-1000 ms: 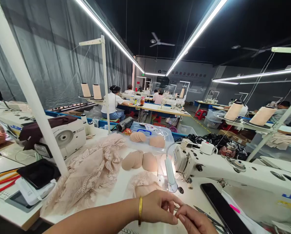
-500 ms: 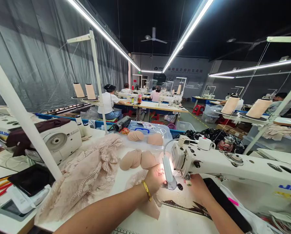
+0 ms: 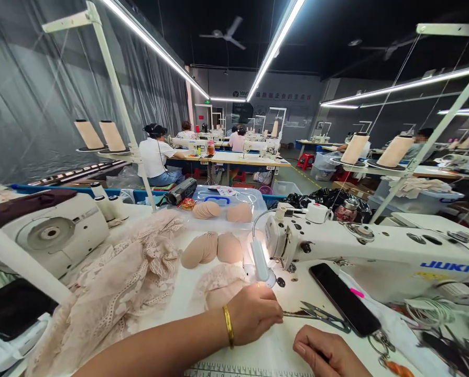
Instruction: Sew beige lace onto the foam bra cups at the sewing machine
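Observation:
My left hand [image 3: 255, 314], with a gold bangle at the wrist, is over the front of the sewing machine bed. Its fingers are curled together; whatever is in them is hidden. Just behind it lies a beige lace piece [image 3: 222, 277]. At the table's front, my right hand [image 3: 326, 351] is closed too, and I cannot make out anything in it. Thread snips [image 3: 326, 317] lie a little beyond the right hand, beside a black phone [image 3: 344, 298]. A lit lamp [image 3: 260, 259] hangs near the needle of the white sewing machine [image 3: 360, 251].
Stacked beige cup pads [image 3: 200, 250] lie behind the lace piece, with more on a clear plastic box [image 3: 253, 196]. Crumpled lace fabric [image 3: 132, 277] spreads over the left side. A ruler strip [image 3: 246, 369] runs along the front edge. Thread stands rise on both sides.
Both hands have come back from the needle area toward the table's front edge. My right hand has left the machine's needle side, uncovering the snips and phone. The view has shifted rightward and down.

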Available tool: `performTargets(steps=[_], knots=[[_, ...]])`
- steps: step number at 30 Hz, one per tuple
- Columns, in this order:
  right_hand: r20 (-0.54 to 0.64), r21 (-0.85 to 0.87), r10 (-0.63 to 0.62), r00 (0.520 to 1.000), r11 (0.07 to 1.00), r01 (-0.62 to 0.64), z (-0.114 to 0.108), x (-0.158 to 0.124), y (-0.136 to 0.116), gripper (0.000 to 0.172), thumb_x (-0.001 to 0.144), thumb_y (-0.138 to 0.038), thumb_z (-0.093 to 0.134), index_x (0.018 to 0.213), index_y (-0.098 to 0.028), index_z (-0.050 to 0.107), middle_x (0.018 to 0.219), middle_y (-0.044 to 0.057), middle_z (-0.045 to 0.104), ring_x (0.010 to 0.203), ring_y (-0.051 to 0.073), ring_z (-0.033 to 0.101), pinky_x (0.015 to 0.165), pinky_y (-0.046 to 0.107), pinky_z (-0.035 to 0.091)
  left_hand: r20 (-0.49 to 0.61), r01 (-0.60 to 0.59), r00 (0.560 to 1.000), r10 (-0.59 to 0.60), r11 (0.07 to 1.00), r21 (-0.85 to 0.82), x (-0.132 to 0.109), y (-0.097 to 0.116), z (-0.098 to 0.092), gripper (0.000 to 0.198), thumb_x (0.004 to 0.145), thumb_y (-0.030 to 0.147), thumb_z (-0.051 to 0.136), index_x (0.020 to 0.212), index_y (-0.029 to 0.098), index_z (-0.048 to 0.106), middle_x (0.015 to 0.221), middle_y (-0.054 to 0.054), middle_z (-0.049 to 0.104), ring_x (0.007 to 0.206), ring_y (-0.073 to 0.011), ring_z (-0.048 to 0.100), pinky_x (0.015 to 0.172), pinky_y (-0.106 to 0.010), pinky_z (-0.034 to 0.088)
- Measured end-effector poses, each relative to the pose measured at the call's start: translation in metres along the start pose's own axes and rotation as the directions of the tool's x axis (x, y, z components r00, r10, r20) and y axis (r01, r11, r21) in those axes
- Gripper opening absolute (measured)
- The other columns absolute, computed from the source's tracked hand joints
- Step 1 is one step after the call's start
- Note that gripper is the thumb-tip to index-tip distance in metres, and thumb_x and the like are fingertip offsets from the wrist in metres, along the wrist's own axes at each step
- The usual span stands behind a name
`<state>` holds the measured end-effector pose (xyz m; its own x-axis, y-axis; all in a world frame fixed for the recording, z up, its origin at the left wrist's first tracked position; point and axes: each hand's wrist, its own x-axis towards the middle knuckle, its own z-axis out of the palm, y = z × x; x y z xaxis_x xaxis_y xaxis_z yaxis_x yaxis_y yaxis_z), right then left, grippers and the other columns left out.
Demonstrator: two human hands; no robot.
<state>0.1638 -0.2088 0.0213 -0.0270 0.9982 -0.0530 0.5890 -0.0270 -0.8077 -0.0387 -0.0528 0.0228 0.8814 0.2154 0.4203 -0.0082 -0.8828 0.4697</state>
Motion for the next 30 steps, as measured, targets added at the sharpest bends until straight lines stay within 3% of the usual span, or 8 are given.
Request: performTargets(steps=[2, 4, 7, 13, 16, 19, 25, 30], knots=[[-0.157, -0.138, -0.077, 0.985, 0.989, 0.056, -0.011, -0.001, 0.017, 0.040, 0.102, -0.055, 0.046, 0.084, -0.027, 0.068, 0.080, 0.004, 0.072, 0.075, 0.022, 0.066, 0.070, 0.032, 0.051, 0.009, 0.014, 1.000, -0.015, 0.996, 0.083, 0.004, -0.005, -0.002, 0.021, 0.100, 0.028, 0.055, 0.088, 0.020, 0.070, 0.087, -0.004, 0.071, 0.082, -0.0166, 0.064, 0.079, -0.028, 0.048], [-0.365, -0.415, -0.261, 0.894, 0.905, 0.095, -0.023, 0.001, 0.039, 0.033, 0.100, -0.050, 0.051, 0.100, -0.027, 0.075, 0.103, 0.010, 0.077, 0.095, 0.028, 0.070, 0.081, 0.038, 0.053, 0.035, 0.049, 0.998, -0.056, 0.981, 0.187, 0.006, -0.008, -0.005, 0.018, 0.097, 0.023, 0.057, 0.084, 0.018, 0.069, 0.083, -0.004, 0.069, 0.076, -0.0160, 0.061, 0.074, -0.027, 0.046], [-0.394, -0.638, -0.372, 0.840, 0.769, 0.041, -0.034, 0.005, 0.070, 0.028, 0.100, -0.041, 0.051, 0.103, -0.025, 0.075, 0.104, 0.012, 0.078, 0.093, 0.030, 0.070, 0.080, 0.040, 0.052, 0.057, 0.123, 0.988, -0.147, 0.946, 0.298, 0.005, -0.008, -0.006, 0.016, 0.091, 0.018, 0.060, 0.076, 0.017, 0.065, 0.077, -0.003, 0.067, 0.070, -0.0155, 0.056, 0.069, -0.028, 0.043], [-0.500, -0.499, -0.085, 0.862, 0.842, -0.206, -0.051, -0.004, 0.071, 0.032, 0.106, -0.044, 0.037, 0.103, -0.026, 0.064, 0.075, 0.005, 0.074, 0.063, 0.025, 0.070, 0.056, 0.032, 0.050, 0.050, 0.195, 0.974, -0.222, 0.925, 0.326, 0.004, -0.009, -0.001, 0.015, 0.086, 0.013, 0.061, 0.072, 0.017, 0.064, 0.073, -0.003, 0.066, 0.069, -0.0159, 0.055, 0.067, -0.028, 0.041], [-0.341, -0.328, 0.099, 0.935, 0.919, -0.217, -0.041, -0.004, 0.037, 0.037, 0.105, -0.059, 0.039, 0.118, -0.031, 0.059, 0.090, 0.001, 0.078, 0.076, 0.023, 0.075, 0.067, 0.030, 0.055, 0.045, 0.211, 0.970, -0.237, 0.922, 0.324, 0.006, -0.010, 0.000, 0.016, 0.085, 0.013, 0.062, 0.070, 0.017, 0.065, 0.072, -0.003, 0.066, 0.069, -0.0163, 0.055, 0.067, -0.029, 0.040], [-0.133, -0.366, -0.010, 0.991, 0.930, -0.040, -0.013, 0.006, 0.003, 0.032, 0.104, -0.058, 0.042, 0.101, -0.031, 0.060, 0.088, -0.001, 0.074, 0.078, 0.021, 0.072, 0.071, 0.029, 0.051, 0.038, 0.225, 0.968, -0.248, 0.924, 0.308, 0.007, -0.009, 0.000, 0.016, 0.086, 0.014, 0.063, 0.070, 0.017, 0.066, 0.070, -0.003, 0.064, 0.068, -0.0167, 0.056, 0.068, -0.029, 0.041], [-0.260, -0.610, -0.086, 0.962, 0.787, -0.095, 0.031, 0.036, -0.004, 0.019, 0.099, -0.040, 0.049, 0.085, -0.028, 0.053, 0.069, -0.002, 0.068, 0.063, 0.022, 0.065, 0.057, 0.028, 0.030, 0.032, 0.262, 0.960, -0.278, 0.934, 0.241, 0.007, -0.006, -0.001, 0.010, 0.085, 0.016, 0.066, 0.077, 0.018, 0.070, 0.067, -0.001, 0.062, 0.070, -0.0171, 0.057, 0.073, -0.030, 0.043], [-0.263, -0.624, -0.061, 0.963, 0.772, -0.122, 0.023, 0.046, 0.014, 0.027, 0.100, -0.040, 0.047, 0.076, -0.028, 0.052, 0.059, -0.003, 0.063, 0.055, 0.020, 0.061, 0.053, 0.028, 0.027, 0.009, 0.327, 0.943, -0.334, 0.929, 0.174, 0.013, -0.011, -0.005, 0.010, 0.081, 0.015, 0.068, 0.072, 0.019, 0.066, 0.067, 0.001, 0.061, 0.070, -0.0150, 0.055, 0.068, -0.027, 0.039]])
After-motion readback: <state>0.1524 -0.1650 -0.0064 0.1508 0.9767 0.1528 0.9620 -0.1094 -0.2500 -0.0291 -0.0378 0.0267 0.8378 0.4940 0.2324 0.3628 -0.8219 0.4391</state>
